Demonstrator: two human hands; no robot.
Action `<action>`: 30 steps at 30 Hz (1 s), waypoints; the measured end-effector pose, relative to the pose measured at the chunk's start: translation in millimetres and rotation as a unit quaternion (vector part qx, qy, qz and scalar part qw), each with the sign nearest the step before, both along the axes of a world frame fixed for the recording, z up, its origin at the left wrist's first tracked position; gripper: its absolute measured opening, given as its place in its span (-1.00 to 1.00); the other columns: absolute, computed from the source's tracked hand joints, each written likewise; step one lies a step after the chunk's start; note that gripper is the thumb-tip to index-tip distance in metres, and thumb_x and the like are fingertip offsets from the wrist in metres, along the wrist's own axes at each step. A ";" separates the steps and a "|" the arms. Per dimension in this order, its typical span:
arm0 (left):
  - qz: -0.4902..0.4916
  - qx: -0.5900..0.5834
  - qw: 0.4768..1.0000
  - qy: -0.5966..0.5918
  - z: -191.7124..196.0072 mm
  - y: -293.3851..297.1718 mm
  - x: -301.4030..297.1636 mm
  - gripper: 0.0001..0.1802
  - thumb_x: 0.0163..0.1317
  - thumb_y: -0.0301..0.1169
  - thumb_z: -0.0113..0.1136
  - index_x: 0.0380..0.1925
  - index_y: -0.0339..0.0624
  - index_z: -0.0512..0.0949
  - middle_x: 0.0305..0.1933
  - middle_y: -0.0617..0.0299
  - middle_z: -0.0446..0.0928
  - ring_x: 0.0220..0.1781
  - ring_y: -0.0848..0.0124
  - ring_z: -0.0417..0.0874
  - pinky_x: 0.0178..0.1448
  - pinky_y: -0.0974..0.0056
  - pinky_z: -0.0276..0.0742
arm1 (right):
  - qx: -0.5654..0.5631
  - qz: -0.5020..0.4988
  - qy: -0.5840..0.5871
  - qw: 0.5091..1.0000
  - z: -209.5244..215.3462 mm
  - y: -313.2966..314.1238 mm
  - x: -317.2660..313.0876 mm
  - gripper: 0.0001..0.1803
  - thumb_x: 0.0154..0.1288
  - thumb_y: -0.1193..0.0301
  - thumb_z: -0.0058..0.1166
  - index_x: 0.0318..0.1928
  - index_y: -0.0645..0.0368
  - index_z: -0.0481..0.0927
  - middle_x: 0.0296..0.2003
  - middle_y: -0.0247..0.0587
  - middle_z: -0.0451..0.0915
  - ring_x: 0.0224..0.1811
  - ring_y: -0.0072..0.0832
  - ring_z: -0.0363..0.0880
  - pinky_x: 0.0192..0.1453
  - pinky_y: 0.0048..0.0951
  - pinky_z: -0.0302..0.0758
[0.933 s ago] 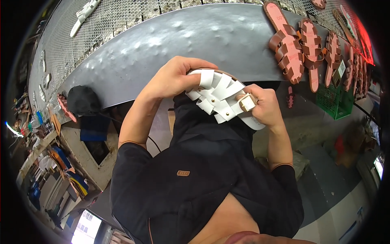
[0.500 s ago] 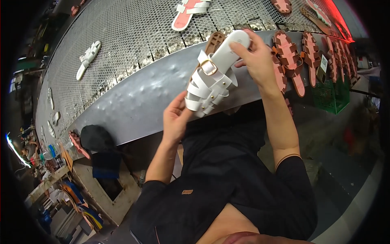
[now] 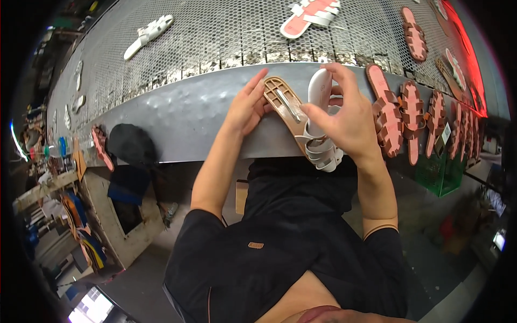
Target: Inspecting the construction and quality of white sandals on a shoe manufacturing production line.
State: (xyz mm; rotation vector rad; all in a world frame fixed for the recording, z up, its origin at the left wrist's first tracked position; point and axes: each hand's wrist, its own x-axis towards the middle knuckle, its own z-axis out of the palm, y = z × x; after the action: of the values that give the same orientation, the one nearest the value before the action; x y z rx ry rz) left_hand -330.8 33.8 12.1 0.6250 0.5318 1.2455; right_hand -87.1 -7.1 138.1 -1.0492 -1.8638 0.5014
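White strappy sandal [image 3: 322, 141] now down at the near edge of the grey metal counter [image 3: 177, 116], turned on its side, tan ribbed underside of the sole [image 3: 285, 107] facing up and left. Half a second ago it was lifted high over the mesh belt; a moment before that it was held close to the chest. So: the shoe has been raised, turned and brought back down with the sole exposed, which reads as a look at the bottom face rather than at the straps.

Right hand [image 3: 344, 116] wraps the upper, fingers [image 3: 323, 112] curled over the white footbed edge and closed on the sandal. Left hand [image 3: 246, 105] lies flat against the sole's heel end, fingers stretched out and steadying it, not gripping.

Around: row of brown strappy sandals [image 3: 401, 116] lying on the counter just right of the right hand, near but apart. Perforated mesh belt [image 3: 215, 37] behind carries a pink-and-white sandal [image 3: 311, 15] and a white one [image 3: 148, 35], well apart. Green basket [image 3: 442, 173] below the counter at right. Black cap-like object [image 3: 131, 142] at left edge. Nothing lies between the hands and the shoe.
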 end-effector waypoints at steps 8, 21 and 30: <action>-0.075 0.143 0.987 0.006 16.9 3.8 1.5 -0.16 0.11 -0.45 0.56 0.43 -0.22 0.41 0.40 -0.08 0.51 0.37 0.11 0.60 0.43 0.01 0.58 | 0.072 0.007 -0.022 0.997 -20.1 -9.2 -10.1 -0.32 0.01 0.37 0.51 0.19 0.19 0.57 -0.01 0.00 0.63 -0.11 -0.12 0.68 -0.04 -0.22 0.66; -0.083 0.205 0.969 0.107 23.8 4.5 28.0 -0.07 -0.11 -0.31 0.70 0.35 -0.18 0.52 0.33 -0.14 0.57 0.35 0.13 0.62 0.42 0.04 0.57 | 0.190 -0.006 -0.095 0.977 -53.2 -0.3 -4.3 -0.52 -0.06 0.37 0.50 -0.06 0.21 0.73 -0.04 0.05 0.68 -0.17 -0.16 0.73 -0.11 -0.26 0.69; -0.085 0.209 0.964 0.143 23.8 6.8 49.2 -0.09 -0.12 -0.36 0.69 0.34 -0.21 0.54 0.33 -0.12 0.57 0.36 0.11 0.61 0.45 0.02 0.54 | 0.206 -0.016 -0.101 0.973 -61.3 2.7 15.9 -0.52 -0.07 0.39 0.49 -0.06 0.23 0.73 -0.03 0.08 0.68 -0.24 -0.17 0.71 -0.18 -0.28 0.67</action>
State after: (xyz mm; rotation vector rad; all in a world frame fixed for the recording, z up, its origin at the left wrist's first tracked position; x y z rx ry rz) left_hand -281.6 40.6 36.0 1.1966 0.4412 1.1163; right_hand -71.2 -4.4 76.9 -0.8696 -2.0118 -0.0207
